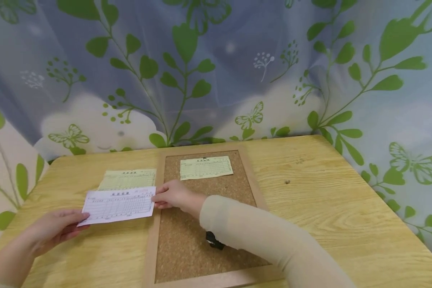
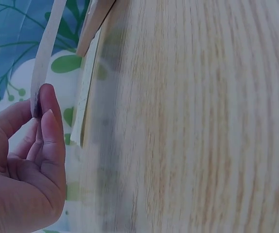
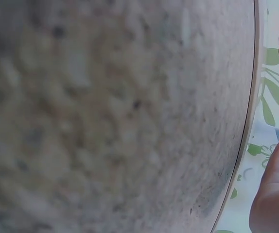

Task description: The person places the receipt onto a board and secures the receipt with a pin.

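A white printed form (image 1: 119, 207) is stretched between both hands, raised over the left part of the table. My left hand (image 1: 57, 229) pinches its lower left corner between thumb and fingers; the left wrist view shows the paper (image 2: 45, 53) nearly edge-on in that pinch. At the right edge, my right hand (image 1: 176, 195) pinches the form, reaching across the corkboard (image 1: 187, 244). Behind the white form a yellow printed form (image 1: 129, 179) lies on the table, partly covered in the head view. Another yellow form (image 1: 207, 170) is fixed near the top of the corkboard by a small pin (image 1: 204, 159).
The wood-framed corkboard lies flat on the wooden table (image 1: 331, 208). A leaf-patterned curtain (image 1: 237, 80) hangs around the back and sides. A dark device (image 1: 214, 240) sits under the right wrist. A small dark mark (image 1: 287, 182) shows on the tabletop.
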### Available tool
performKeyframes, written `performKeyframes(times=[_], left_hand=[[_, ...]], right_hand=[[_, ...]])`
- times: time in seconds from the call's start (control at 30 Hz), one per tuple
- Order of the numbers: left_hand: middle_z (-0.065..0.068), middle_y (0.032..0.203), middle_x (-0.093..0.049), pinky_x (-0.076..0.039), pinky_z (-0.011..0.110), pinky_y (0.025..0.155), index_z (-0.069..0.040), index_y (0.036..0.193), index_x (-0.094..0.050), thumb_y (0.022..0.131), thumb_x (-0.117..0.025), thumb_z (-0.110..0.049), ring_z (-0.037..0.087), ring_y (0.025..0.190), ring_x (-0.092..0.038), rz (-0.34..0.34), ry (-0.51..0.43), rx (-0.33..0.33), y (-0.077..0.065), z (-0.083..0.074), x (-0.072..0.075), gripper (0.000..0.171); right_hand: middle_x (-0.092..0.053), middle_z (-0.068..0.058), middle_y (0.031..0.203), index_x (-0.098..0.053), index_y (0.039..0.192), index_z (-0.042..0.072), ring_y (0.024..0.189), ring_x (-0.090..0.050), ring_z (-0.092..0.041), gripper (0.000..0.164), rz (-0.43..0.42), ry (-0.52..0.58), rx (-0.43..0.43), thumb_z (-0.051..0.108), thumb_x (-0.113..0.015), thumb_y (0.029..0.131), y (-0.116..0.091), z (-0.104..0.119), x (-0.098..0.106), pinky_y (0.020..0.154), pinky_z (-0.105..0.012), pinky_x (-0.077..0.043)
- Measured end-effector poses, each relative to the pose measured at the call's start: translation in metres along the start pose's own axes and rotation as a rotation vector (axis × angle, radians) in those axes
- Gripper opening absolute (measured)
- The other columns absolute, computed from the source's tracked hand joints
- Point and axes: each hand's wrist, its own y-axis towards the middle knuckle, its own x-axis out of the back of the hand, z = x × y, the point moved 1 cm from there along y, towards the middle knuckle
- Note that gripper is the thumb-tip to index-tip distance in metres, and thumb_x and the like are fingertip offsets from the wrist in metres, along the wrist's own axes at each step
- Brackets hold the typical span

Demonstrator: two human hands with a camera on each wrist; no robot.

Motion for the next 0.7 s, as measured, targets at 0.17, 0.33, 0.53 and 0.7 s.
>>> performKeyframes(times=[0.17,0.33,0.53,0.7], left_hand=[[0.003,0.089,-0.070,-0.052,0.022,0.069,-0.012,0.090,-0.067,0.097,-0.051,-0.016,0.011,0.083,-0.067,0.066,0.000,-0.005,0.005,0.001,0.000,0.018],[0.003,0.091,-0.070,-0.052,0.021,0.069,-0.013,0.092,-0.068,0.098,-0.049,-0.017,0.009,0.083,-0.066,0.101,0.008,-0.014,0.006,-0.004,-0.003,0.020],[0.004,0.093,-0.070,-0.052,0.022,0.070,-0.013,0.095,-0.068,0.099,-0.048,-0.018,0.011,0.085,-0.067,0.094,0.019,-0.034,0.007,-0.015,-0.006,0.020],[0.004,0.093,-0.070,-0.052,0.022,0.070,-0.013,0.094,-0.067,0.098,-0.049,-0.019,0.011,0.084,-0.066,0.055,0.016,0.001,0.002,-0.015,-0.007,0.020]], right_hand=[[-0.061,-0.006,0.066,-0.067,0.088,-0.008,0.054,-0.057,-0.009,0.007,-0.016,-0.005,-0.015,-0.001,-0.066,0.084,-0.003,-0.003,0.005,0.061,-0.023,-0.053],[-0.061,-0.006,0.066,-0.067,0.088,-0.008,0.054,-0.057,-0.008,0.008,-0.037,-0.008,-0.020,-0.002,-0.066,0.084,-0.005,-0.004,0.009,0.060,-0.022,-0.053],[-0.062,-0.007,0.070,-0.066,0.090,-0.007,0.056,-0.058,-0.008,0.008,-0.036,-0.014,-0.027,0.000,-0.066,0.084,-0.004,-0.001,0.015,0.059,-0.021,-0.052],[-0.063,-0.008,0.071,-0.066,0.090,-0.007,0.058,-0.059,-0.009,0.008,-0.012,-0.007,-0.051,0.000,-0.066,0.084,-0.002,0.001,0.013,0.060,-0.022,-0.053]])
